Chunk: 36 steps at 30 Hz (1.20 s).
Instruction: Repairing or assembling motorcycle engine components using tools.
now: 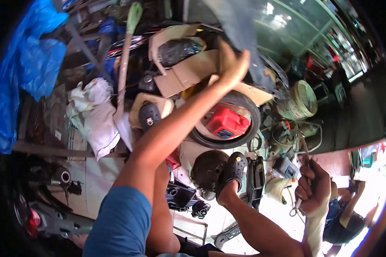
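My left hand (pixel 232 66) reaches across to the far middle, its thumb and fingers apart and somewhat blurred. It is beside a dark grey sheet (pixel 256 53) and above torn cardboard (pixel 188 75); whether it touches the sheet is unclear. Below that forearm, a red box-shaped part (pixel 227 122) sits inside a black tyre (pixel 255 124). At the right, my right hand (pixel 314 186) is closed around a metal wrench (pixel 294 209). The wrench's ring end shows below the fist, and its shaft sticks out above.
Black clogs (pixel 236 169) are on my feet. Near them lie a round dark metal part (pixel 208 171) and black plastic parts (pixel 181 197). White sacks (pixel 98 120) and a long wooden handle (pixel 123 68) stand left. A dirty bucket (pixel 303 100) is at right; another person (pixel 345 214) sits lower right.
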{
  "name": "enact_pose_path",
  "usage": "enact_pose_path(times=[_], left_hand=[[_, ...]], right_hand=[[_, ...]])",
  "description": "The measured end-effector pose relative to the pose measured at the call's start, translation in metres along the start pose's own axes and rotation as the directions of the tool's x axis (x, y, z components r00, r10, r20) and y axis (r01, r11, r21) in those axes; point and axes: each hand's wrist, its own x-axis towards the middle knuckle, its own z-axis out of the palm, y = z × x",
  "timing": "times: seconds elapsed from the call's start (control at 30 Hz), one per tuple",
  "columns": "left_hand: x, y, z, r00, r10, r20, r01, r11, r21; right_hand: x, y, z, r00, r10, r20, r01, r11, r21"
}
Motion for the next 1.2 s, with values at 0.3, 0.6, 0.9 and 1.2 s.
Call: enact_pose_path(times=[0.3, 0.6, 0.9, 1.2], left_hand=[[-0.046, 0.057, 0.025, 0.92, 0.391, 0.012, -0.39, 0.919, -0.053], [-0.051, 0.051, -0.012, 0.961, 0.138, 0.238, -0.168, 0.979, 0.112], [-0.039, 0.036, -0.047, 0.686, 0.397, 0.61, -0.45, 0.89, -0.074], [-0.034, 0.047, -0.082, 0.535, 0.478, 0.697, -0.673, 0.74, 0.009]], right_hand=[[-0.033, -0.018, 0.008, 0.965, -0.261, -0.034, 0.262, 0.964, 0.035], [-0.053, -0.035, -0.007, 0.915, -0.394, 0.087, 0.381, 0.914, 0.135], [-0.023, -0.018, -0.016, 0.983, -0.181, -0.027, 0.182, 0.96, 0.214], [0.014, 0.003, -0.042, 0.998, -0.028, 0.06, 0.021, 0.995, 0.103]])
